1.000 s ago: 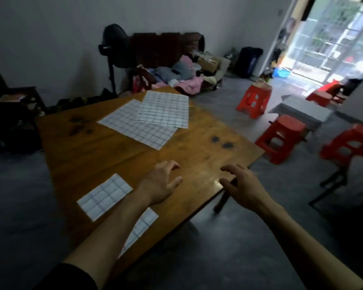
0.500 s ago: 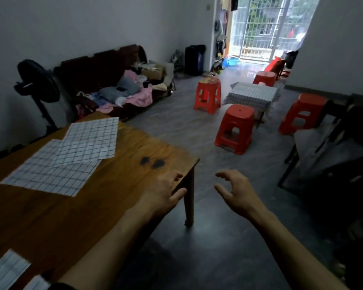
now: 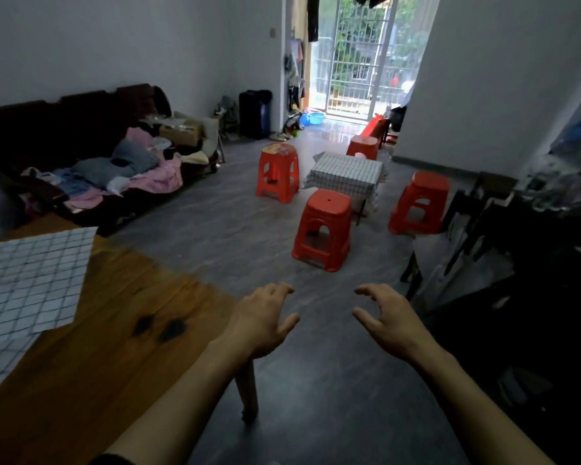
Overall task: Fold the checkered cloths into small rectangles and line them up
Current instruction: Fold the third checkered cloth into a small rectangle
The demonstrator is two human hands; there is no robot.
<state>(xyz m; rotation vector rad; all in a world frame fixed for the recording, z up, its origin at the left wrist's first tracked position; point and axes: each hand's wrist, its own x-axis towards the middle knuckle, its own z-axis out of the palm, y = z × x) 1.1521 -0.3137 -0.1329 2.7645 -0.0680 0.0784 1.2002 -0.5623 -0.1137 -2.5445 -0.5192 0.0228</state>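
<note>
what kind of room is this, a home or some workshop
Most likely a lived-in home's living room: a sofa heaped with clothes, red plastic stools on the floor, and a barred balcony door. Checkered cloths lie on a wooden table.

A home living room: dark sofa [image 3: 81,135] piled with clothes, red plastic stools [image 3: 322,229] on grey floor, a wooden table [image 3: 121,330], a barred balcony door [image 3: 353,55] beyond.
</note>
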